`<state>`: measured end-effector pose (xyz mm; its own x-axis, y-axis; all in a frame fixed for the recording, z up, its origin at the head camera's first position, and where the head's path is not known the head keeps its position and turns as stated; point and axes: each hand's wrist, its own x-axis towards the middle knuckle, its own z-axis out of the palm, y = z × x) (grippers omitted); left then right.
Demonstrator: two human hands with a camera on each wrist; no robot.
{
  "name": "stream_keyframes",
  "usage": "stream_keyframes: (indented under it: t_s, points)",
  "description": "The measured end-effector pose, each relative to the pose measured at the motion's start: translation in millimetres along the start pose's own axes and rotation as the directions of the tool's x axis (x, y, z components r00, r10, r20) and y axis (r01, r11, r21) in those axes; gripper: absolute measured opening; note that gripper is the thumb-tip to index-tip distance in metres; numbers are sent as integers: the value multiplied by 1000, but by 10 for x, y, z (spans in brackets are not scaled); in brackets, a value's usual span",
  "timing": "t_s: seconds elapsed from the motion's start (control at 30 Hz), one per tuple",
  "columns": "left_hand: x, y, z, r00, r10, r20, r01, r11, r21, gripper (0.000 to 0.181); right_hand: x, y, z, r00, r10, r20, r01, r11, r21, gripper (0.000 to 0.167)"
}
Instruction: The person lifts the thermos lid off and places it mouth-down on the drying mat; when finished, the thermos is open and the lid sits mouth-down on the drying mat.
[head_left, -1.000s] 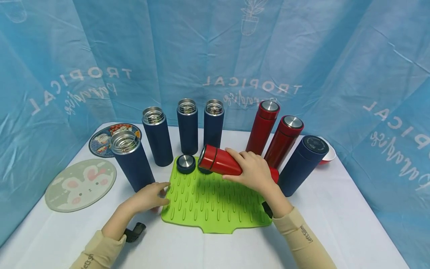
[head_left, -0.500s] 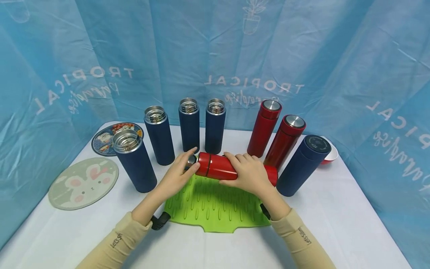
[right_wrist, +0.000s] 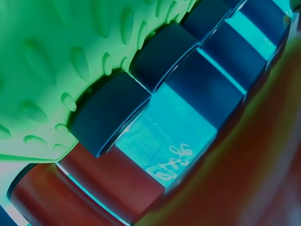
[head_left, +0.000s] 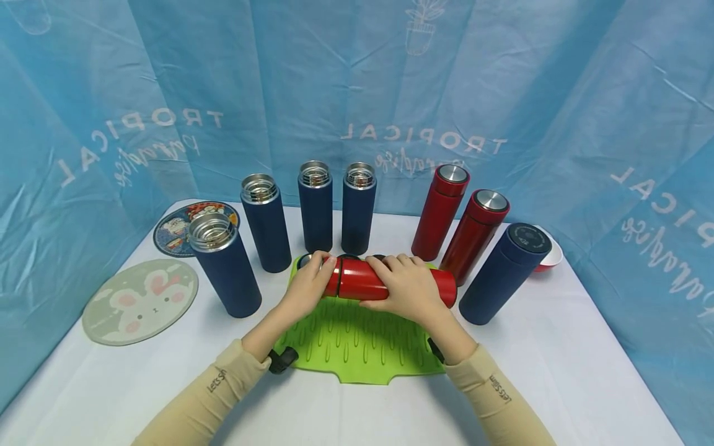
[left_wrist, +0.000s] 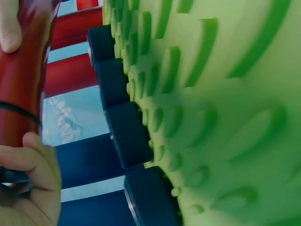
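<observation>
A red thermos bottle (head_left: pixel 362 282) lies level in the air above the green ribbed mat (head_left: pixel 357 347). My right hand (head_left: pixel 409 288) grips its body from above. At the other end, my left hand (head_left: pixel 305 286) has its fingers and thumb round the red cap. In the left wrist view, the dark seam between cap and body shows just above those fingers. Several dark blue bottle lids (left_wrist: pixel 129 134) stand in a row along the mat's far edge. From the right wrist, the brownish-red bottle side (right_wrist: pixel 263 188) fills the lower right corner.
Several lidless blue bottles (head_left: pixel 270 229) stand upright at the back left. Two capped red bottles (head_left: pixel 440 214) and a capped blue bottle (head_left: pixel 502 275) are on the right, with a bowl (head_left: pixel 549 257) behind. A rabbit placemat (head_left: pixel 139 303) and a patterned placemat (head_left: pixel 173 238) lie left.
My left hand has come from beside the mat's left edge to the bottle's cap and closed round it. The red bottle has gone from tilted to nearly level, still in my right hand.
</observation>
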<state>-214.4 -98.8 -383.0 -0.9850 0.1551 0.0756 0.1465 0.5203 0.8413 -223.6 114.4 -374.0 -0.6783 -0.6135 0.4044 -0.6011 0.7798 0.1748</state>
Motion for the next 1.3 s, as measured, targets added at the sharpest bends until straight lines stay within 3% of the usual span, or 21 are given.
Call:
stream_keyframes:
  t_s: [0.13,0.27,0.37,0.47,0.57,0.7,0.9,1.3]
  points:
    - [24,24,-42,983,-166,78,170,984,-50,51,-2,-3,10,999,-34,-27,33,999,-29,74]
    - [26,62,-110,968,-202,150,212,976,-53,62,-4,-1,34,997,-49,-52,48,998,-32,75]
    - [10,60,-179,968,-132,212,154,984,-92,66,-7,4,46,997,-42,-60,41,999,-19,75]
    - [-22,12,-259,970,5,244,30,990,-140,66,-8,13,44,998,-23,-60,23,1000,-2,75]
    - [-56,-56,-323,963,150,226,-115,980,-161,80,-11,24,35,999,-4,-50,4,1000,3,75]
    - [-75,-120,-373,946,258,195,-233,962,-140,77,-21,28,18,1000,7,-27,-7,1000,18,76]
    - [-87,-131,-403,936,276,217,-250,958,-140,65,-32,19,39,1000,4,-12,-4,999,39,76]
    - [-56,-100,-392,950,197,243,-181,980,-87,59,-57,22,64,1000,18,-14,-18,999,38,78]
